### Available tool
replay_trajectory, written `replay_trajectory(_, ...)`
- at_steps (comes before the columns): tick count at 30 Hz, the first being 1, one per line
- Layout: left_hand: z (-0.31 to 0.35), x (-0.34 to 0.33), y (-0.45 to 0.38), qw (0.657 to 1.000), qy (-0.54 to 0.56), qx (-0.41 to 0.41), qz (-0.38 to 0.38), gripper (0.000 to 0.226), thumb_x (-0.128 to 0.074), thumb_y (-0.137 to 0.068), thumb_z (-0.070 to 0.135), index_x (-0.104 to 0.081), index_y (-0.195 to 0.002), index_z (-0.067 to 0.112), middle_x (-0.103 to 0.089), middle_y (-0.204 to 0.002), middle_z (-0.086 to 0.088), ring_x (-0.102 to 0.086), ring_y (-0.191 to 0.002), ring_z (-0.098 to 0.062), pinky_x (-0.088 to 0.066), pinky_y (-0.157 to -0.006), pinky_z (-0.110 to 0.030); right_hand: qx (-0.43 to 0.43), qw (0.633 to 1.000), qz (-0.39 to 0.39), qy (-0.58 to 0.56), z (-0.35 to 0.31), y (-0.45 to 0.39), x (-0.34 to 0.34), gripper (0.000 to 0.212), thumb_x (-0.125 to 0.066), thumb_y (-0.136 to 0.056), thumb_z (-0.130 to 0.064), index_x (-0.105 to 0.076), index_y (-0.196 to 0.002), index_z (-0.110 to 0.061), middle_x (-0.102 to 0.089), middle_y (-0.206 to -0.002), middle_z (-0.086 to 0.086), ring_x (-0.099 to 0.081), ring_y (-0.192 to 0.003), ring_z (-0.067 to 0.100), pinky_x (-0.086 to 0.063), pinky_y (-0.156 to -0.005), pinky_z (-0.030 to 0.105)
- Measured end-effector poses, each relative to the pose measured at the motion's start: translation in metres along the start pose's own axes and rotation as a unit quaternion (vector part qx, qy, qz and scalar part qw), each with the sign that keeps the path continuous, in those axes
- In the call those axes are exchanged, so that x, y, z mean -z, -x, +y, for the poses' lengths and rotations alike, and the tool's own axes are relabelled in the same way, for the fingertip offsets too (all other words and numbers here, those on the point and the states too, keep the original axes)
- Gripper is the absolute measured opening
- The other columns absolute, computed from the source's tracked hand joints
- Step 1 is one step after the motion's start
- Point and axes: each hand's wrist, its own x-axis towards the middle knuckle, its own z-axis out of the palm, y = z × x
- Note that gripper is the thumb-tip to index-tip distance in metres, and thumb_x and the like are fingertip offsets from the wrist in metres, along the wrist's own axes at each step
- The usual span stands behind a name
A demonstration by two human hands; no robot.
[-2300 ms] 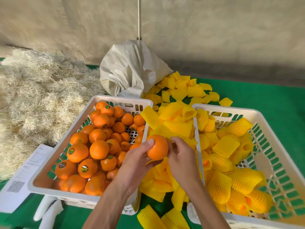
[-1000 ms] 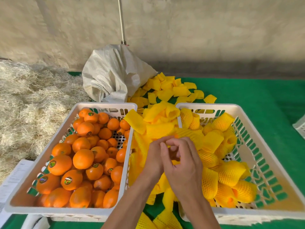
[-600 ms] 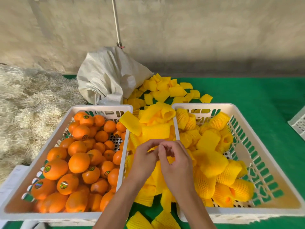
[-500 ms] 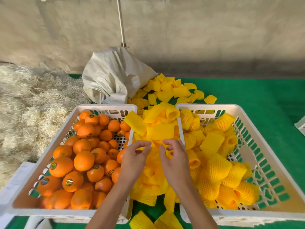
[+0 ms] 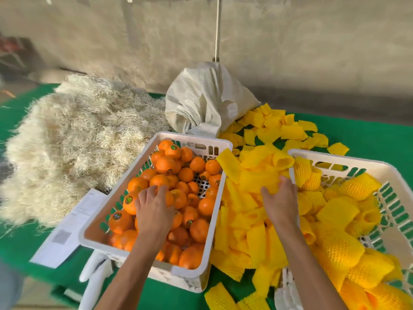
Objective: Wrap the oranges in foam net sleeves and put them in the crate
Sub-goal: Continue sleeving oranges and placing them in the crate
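While my left hand (image 5: 154, 211) closes over an orange (image 5: 166, 198) in the left crate (image 5: 143, 257), my right hand (image 5: 279, 202) grips a sleeve in the yellow pile (image 5: 245, 220) between the crates, so fruit and net come up together. Wrapped oranges fill the right crate (image 5: 335, 158); beyond lies a white sack (image 5: 205, 101).

Rough, pale concrete wall (image 5: 290, 52) behind, stained and unevenly lit, with a thin pole (image 5: 217, 27) running up against it. Green felt-like table covering (image 5: 368, 139) below, brightly lit from above. At far left, a dark blurred corner (image 5: 13, 54), too indistinct to make out.
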Motion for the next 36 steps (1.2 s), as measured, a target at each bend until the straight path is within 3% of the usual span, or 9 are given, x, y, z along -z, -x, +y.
replay_trajectory(6, -0.006, 0.005, -0.002, 0.997, 0.061, -0.005, -0.04, 0.072, -0.073, -0.089, 0.008, -0.045, -0.154, 0.017, -0.048, -0.153, -0.014, -0.043, -0.134, -0.04, -0.037, -0.11, -0.046, 0.022, 0.999, 0.022, -0.036, 0.0, 0.004, -0.001, 0.037, -0.074, -0.091, -0.026, -0.058, -0.12, -0.011, -0.063, -0.101, 0.001, -0.063, -0.101, 0.03, -0.049, -0.081, 0.04)
replay_trajectory(12, 0.036, 0.04, 0.012, 0.952, 0.305, 0.017, -0.012, 0.08, -0.082, -0.086, 0.043, -0.047, -0.154, 0.018, -0.056, -0.147, -0.003, -0.065, -0.113, -0.024, -0.054, -0.094, -0.042, 0.085, 0.993, -0.008, -0.078, -0.012, 0.019, 0.015, 0.02, -0.068, -0.094, -0.035, -0.058, -0.091, -0.018, -0.067, -0.071, 0.003, -0.068, -0.07, 0.021, -0.051, -0.059, 0.039)
replay_trajectory(15, 0.069, 0.055, 0.021, 0.868, 0.483, 0.01, -0.115, 0.056, -0.084, -0.081, 0.048, -0.07, -0.128, 0.022, -0.073, -0.124, 0.005, -0.072, -0.107, -0.014, -0.062, -0.084, -0.033, 0.151, 0.983, -0.035, -0.096, -0.023, 0.034, 0.02, 0.018, -0.06, -0.1, -0.039, -0.051, -0.099, -0.024, -0.068, -0.072, -0.004, -0.07, -0.058, 0.005, -0.051, -0.044, 0.034)
replay_trajectory(19, 0.099, 0.054, 0.027, 0.673, 0.671, 0.105, -0.294, 0.063, -0.086, -0.077, 0.034, -0.067, -0.126, 0.001, -0.075, -0.121, -0.011, -0.073, -0.112, -0.024, -0.061, -0.095, -0.039, 0.183, 0.968, -0.098, -0.143, -0.028, 0.049, 0.023, 0.021, -0.044, -0.106, -0.046, -0.051, -0.125, -0.041, -0.071, -0.08, -0.01, -0.07, -0.058, 0.005, -0.048, -0.042, 0.021)
replay_trajectory(23, 0.102, 0.048, 0.029, 0.586, 0.724, 0.129, -0.339, 0.052, -0.077, -0.084, 0.034, -0.068, -0.127, 0.005, -0.074, -0.125, -0.013, -0.07, -0.118, -0.026, -0.062, -0.087, -0.033, 0.125, 0.956, -0.164, -0.208, -0.02, 0.052, 0.03, 0.032, -0.037, -0.11, -0.033, -0.056, -0.133, -0.044, -0.074, -0.079, -0.001, -0.073, -0.06, 0.016, -0.055, -0.054, 0.026)
replay_trajectory(27, 0.096, 0.043, 0.031, 0.504, 0.757, 0.147, -0.389, 0.054, -0.082, -0.087, 0.035, -0.069, -0.133, 0.011, -0.067, -0.135, -0.018, -0.066, -0.125, -0.032, -0.061, -0.088, -0.037, 0.116, 0.972, -0.1, -0.179, -0.016, 0.056, 0.034, 0.029, -0.055, -0.104, -0.03, -0.06, -0.131, -0.036, -0.07, -0.077, -0.014, -0.066, -0.044, 0.017, -0.056, -0.047, 0.029)
replay_trajectory(29, 0.096, 0.041, 0.032, 0.481, 0.764, 0.145, -0.405, 0.059, -0.088, -0.078, 0.031, -0.071, -0.131, 0.012, -0.065, -0.138, -0.019, -0.065, -0.126, -0.035, -0.061, -0.09, -0.041, 0.125, 0.982, -0.091, -0.104, -0.018, 0.057, 0.036, 0.042, -0.063, -0.098, -0.039, -0.054, -0.139, -0.037, -0.071, -0.088, -0.019, -0.065, -0.046, 0.014, -0.057, -0.048, 0.03)
replay_trajectory(32, 0.098, 0.04, 0.033, 0.462, 0.771, 0.138, -0.415, 0.066, -0.098, -0.066, 0.028, -0.074, -0.125, 0.011, -0.065, -0.136, -0.021, -0.067, -0.123, -0.037, -0.061, -0.09, -0.044, 0.193, 0.972, -0.069, 0.117, -0.024, 0.057, 0.04, 0.064, -0.062, -0.091, -0.06, -0.038, -0.149, -0.044, -0.073, -0.101, -0.014, -0.07, -0.078, 0.012, -0.055, -0.062, 0.029)
replay_trajectory(36, 0.102, 0.044, 0.035, 0.501, 0.747, 0.111, -0.422, 0.071, -0.103, -0.055, 0.031, -0.078, -0.116, 0.008, -0.07, -0.129, -0.02, -0.067, -0.121, -0.04, -0.059, -0.097, -0.046, 0.227, 0.935, -0.058, 0.264, -0.033, 0.053, 0.044, 0.081, -0.059, -0.086, -0.07, -0.019, -0.154, -0.049, -0.07, -0.095, -0.007, -0.066, -0.085, 0.019, -0.038, -0.055, 0.029)
